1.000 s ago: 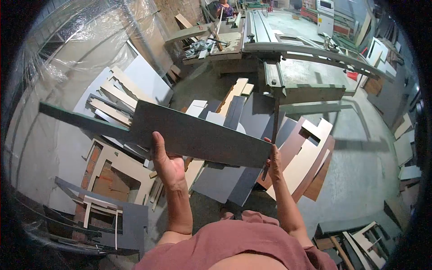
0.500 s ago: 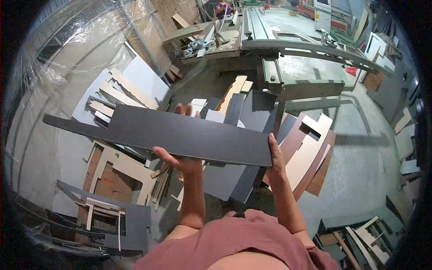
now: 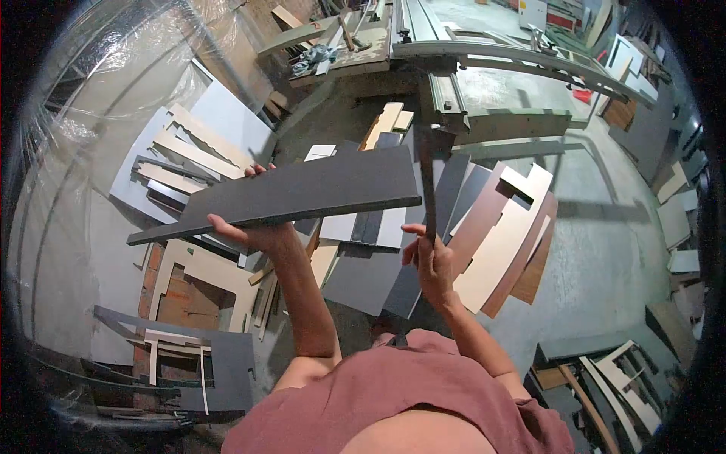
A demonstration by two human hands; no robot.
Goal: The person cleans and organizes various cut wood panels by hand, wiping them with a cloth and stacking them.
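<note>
A long dark grey board (image 3: 302,185) with a notched, narrower left end is held up in front of me, tilted. My left hand (image 3: 257,231) grips it from beneath near its left part, thumb on the near edge and fingertips showing over the far edge. Below the board's right end, my right hand (image 3: 432,265) is apart from it. Its fingers are bent around the lower end of a narrow dark strip (image 3: 427,181) that stands nearly upright in view. The grip is partly hidden by the hand itself.
Cut panels (image 3: 499,242) in cream, brown and grey lie stacked beyond my hands. Offcuts (image 3: 200,155) lean at left beside plastic sheeting (image 3: 113,91). A sliding-table saw (image 3: 522,60) stands ahead. More scraps (image 3: 605,393) lie at lower right.
My right hand has let go of the board's right end and moved down and left, with the dark strip in it. The board has tilted, its right end rising, while my left hand keeps hold.
</note>
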